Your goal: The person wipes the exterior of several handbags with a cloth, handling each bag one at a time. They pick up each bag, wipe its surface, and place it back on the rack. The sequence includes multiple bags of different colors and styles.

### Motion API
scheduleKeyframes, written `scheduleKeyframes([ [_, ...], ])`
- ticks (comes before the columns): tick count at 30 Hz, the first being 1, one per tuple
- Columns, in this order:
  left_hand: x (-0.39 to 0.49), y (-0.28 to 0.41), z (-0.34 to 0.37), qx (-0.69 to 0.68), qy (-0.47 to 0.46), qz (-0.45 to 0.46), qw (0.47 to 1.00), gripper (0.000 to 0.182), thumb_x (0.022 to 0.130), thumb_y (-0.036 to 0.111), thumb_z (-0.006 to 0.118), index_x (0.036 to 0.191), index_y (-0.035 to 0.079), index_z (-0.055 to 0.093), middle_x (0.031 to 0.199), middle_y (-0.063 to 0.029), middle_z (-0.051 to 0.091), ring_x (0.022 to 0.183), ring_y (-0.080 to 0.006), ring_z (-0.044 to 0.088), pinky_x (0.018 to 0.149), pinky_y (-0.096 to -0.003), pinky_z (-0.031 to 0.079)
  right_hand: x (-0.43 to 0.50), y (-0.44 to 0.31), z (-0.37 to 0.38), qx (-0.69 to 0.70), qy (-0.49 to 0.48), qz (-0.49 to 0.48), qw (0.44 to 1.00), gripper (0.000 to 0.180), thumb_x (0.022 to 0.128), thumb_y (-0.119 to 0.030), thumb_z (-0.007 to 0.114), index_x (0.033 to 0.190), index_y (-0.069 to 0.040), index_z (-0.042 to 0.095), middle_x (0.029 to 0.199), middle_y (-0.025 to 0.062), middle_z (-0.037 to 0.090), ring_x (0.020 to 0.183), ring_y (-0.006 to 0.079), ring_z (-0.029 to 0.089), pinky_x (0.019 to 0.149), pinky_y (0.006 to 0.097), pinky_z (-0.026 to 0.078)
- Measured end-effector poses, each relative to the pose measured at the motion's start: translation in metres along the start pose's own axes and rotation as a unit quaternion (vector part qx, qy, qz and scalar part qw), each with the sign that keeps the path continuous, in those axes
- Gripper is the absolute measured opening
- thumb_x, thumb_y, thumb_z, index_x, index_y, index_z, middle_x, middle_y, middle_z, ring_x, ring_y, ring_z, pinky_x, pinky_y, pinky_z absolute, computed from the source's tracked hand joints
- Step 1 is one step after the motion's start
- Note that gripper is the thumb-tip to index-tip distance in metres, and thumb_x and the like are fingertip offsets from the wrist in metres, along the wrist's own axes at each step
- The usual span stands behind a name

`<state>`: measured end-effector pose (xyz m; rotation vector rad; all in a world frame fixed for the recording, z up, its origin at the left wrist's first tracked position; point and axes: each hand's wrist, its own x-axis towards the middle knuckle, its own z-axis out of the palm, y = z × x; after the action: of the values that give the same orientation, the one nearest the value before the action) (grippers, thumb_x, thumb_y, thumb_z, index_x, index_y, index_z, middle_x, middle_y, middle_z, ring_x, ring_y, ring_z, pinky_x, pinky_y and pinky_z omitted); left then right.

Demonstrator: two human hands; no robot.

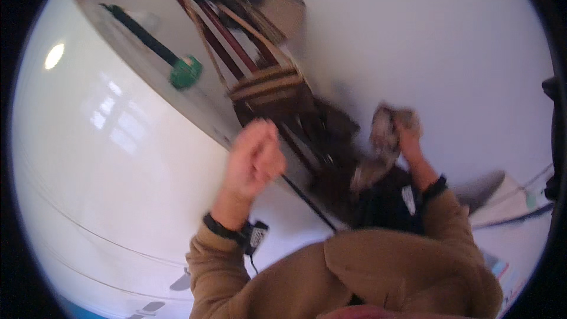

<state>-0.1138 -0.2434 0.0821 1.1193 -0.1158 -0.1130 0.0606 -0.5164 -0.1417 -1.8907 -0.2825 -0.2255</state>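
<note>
My left hand (256,159), blurred, is curled up in front of a dark wooden slatted frame hung with bags. A thin black rod (308,201) shows just beside it; whether the fingers hold it cannot be told. My right hand (408,133) grips a crumpled grey-brown cloth (384,133), part of which hangs down toward a dark item bearing a white label (408,199). Nearest the left hand on the frame is a brown bag with tan bands (270,86). Behind it hangs a beige bag (281,13).
At the upper left is a green head on a long dark handle (186,72), perhaps a broom. A glossy white surface (146,177) reflects a window. Near my left wrist is a small black box with a cable (257,235). A grey pointed object (487,190) lies at the right.
</note>
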Motion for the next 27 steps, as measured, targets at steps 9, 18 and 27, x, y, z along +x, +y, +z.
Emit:
scheduleKeyframes([
  [9, 0.037, 0.007, 0.035, 0.096, -0.071, -0.039, 0.992, 0.036, 0.107, 0.031, 0.035, 0.108, 0.003, 0.058, 0.054, 0.0061, 0.04, 0.037, -0.0054, 0.028, 0.042, -0.0219, 0.024, -0.057, -0.038, 0.047, -0.051, -0.1, -0.393, 0.913, 0.045, 0.095, -0.029, 0.057, 0.133, -0.006, 0.053, 0.127, 0.0132, 0.06, 0.12, 0.0277, 0.056, 0.101, 0.0419, 0.046],
  [18, 0.026, 0.062, 0.039, 0.128, -0.099, 0.083, 0.983, 0.034, 0.108, 0.027, 0.033, 0.106, 0.001, 0.056, 0.053, 0.0054, 0.038, 0.036, -0.0046, 0.028, 0.04, -0.0211, 0.024, -0.124, 0.142, 0.078, -0.216, -0.4, -0.166, 0.875, 0.04, 0.096, -0.037, 0.047, 0.124, -0.009, 0.058, 0.115, 0.0116, 0.066, 0.104, 0.0276, 0.064, 0.087, 0.0407, 0.052],
  [27, 0.067, 0.062, -0.022, 0.102, -0.021, 0.074, 0.992, 0.034, 0.103, 0.021, 0.045, 0.123, -0.005, 0.053, 0.091, -0.0098, 0.068, 0.084, -0.0269, 0.066, 0.082, -0.0401, 0.054, -0.089, 0.125, 0.003, -0.211, -0.565, 0.003, 0.798, 0.031, 0.074, -0.034, 0.07, 0.089, -0.007, 0.073, 0.087, 0.0161, 0.07, 0.087, 0.0346, 0.066, 0.079, 0.0427, 0.05],
])
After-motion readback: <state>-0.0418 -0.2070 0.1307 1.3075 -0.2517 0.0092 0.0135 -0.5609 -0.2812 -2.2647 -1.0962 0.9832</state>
